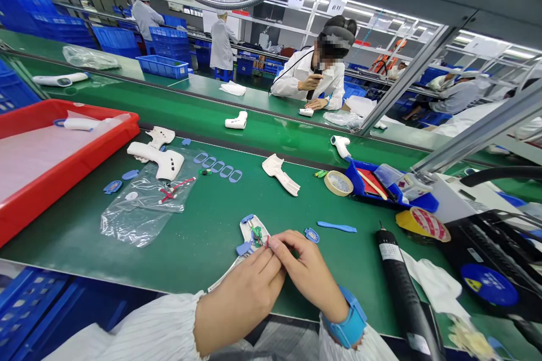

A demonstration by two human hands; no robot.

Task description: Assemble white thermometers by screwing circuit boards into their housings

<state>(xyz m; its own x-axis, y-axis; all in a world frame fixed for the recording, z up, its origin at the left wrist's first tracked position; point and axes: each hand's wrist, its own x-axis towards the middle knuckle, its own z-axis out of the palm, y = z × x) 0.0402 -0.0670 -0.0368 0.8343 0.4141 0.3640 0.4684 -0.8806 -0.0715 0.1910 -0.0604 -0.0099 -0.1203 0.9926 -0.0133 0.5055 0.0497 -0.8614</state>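
Note:
A white housing half (259, 225) with green circuit boards, blue parts and red wires lies near the bench's front edge. My left hand (254, 285) is closed over its lower part, the fingers pressed together around the red wires and housing. Beside it, my right hand (302, 265) pinches at the red wires with thumb and index finger, touching the left fingertips. The exact grip is partly hidden by the fingers. Just right of the hands lie a small blue oval part (311, 235) and a blue pry stick (337, 227).
A red tray (71, 180) stands at left, near white shells (163, 161) and a plastic bag (139, 220). Another shell (281, 175) lies ahead. At right are a tape roll (338, 183), blue bin (392, 192) and black electric screwdriver (404, 287). A person works across the conveyor.

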